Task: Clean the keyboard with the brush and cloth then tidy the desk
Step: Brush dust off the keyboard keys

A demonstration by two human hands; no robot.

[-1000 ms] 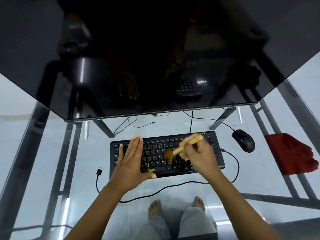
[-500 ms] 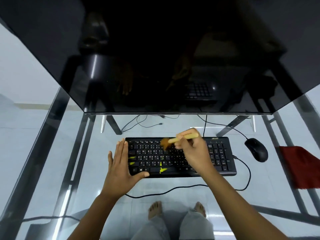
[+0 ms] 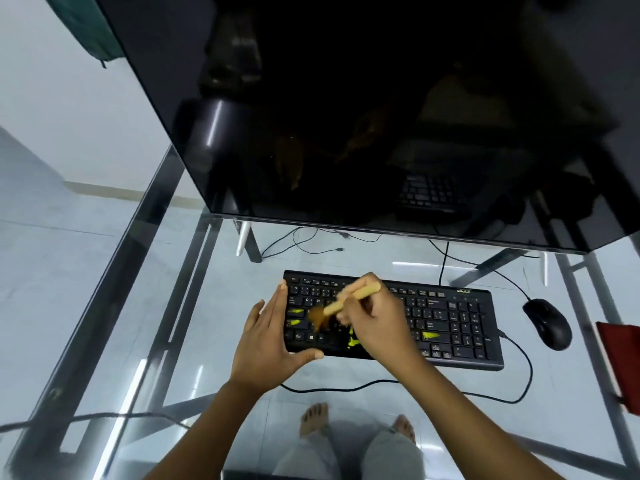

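Glass formed the desk top (image 3: 104,306), with the floor and metal frame showing through it. At twelve o'clock a dark monitor (image 3: 381,116) filled the upper view, its screen black and reflective. Below it, at the centre, lay the black keyboard (image 3: 453,327) with several yellow-marked keys, its cable looping toward six o'clock. The left hand (image 3: 266,341) lay open and flat against the keyboard's nine o'clock end — fingers stretched up that side, thumb along the near edge — gripping nothing. The right hand (image 3: 377,327) was closed around the pale handle of the brush (image 3: 349,299), whose brown bristles, blurred, seemed to touch the keys left of centre. At three o'clock sat a black mouse (image 3: 547,323), just beside the keyboard, and beyond it at the frame's edge was the red cloth (image 3: 623,362) — only partly in view.
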